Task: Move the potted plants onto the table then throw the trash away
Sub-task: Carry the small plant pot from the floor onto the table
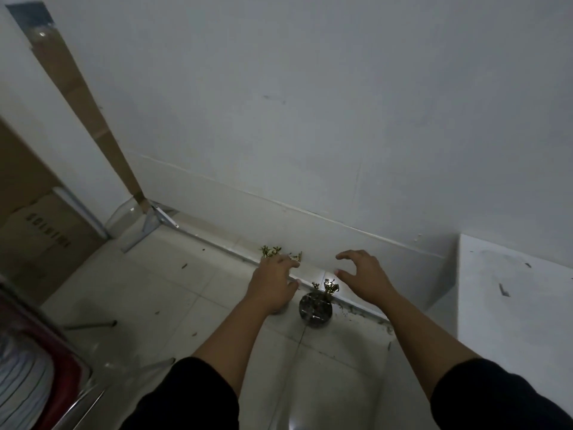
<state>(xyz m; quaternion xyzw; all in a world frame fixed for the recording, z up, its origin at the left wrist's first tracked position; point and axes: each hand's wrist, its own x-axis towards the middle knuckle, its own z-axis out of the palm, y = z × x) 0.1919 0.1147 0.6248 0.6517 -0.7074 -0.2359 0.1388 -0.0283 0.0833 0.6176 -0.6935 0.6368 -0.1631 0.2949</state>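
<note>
Two small potted plants stand on the tiled floor against the white wall. The right pot (pixel 315 309) is dark and round with a short green sprig. The left plant (pixel 273 251) shows only its green sprigs above my left hand (pixel 274 285), which covers its pot with fingers spread. My right hand (pixel 361 276) hovers open just right of and above the dark pot, fingers curled, touching nothing. Both forearms reach forward from black sleeves.
A metal strip (pixel 217 248) runs along the wall base. A cardboard box (pixel 37 231) and a tall cardboard strip (pixel 86 103) stand at the left. A white ledge (pixel 514 293) sits to the right. A red object with chrome rim (pixel 46 367) is at the lower left. Debris specks dot the floor.
</note>
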